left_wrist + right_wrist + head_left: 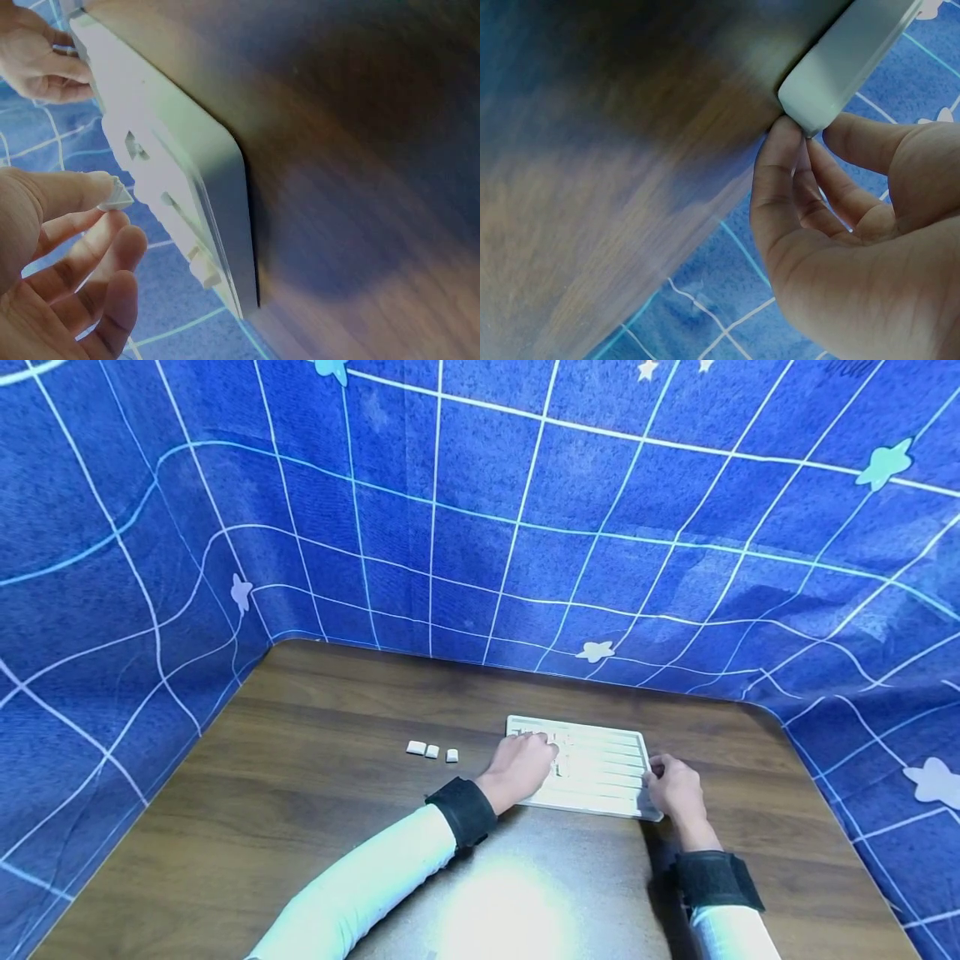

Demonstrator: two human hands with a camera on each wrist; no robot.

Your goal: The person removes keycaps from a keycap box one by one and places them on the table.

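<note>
A shallow white tray (592,810) with raised rows lies on the wooden table. In the left wrist view, my left hand (71,262) pinches a small white keycap (116,196) between thumb and fingertips, beside the tray's ridged face. From the head view, that left hand is over the tray's left part, where several small white pieces (562,766) sit among the rows. At the tray's right end, my right hand (675,787) grips the edge; the right wrist view has its thumb and fingers at the rounded corner (810,112).
Left of the tray, three loose white keycaps (416,747) lie on the brown wooden table (337,827). A blue cloth (480,510) with white grid lines and stars hangs behind the table and along its sides. A bright glare lies on the near tabletop.
</note>
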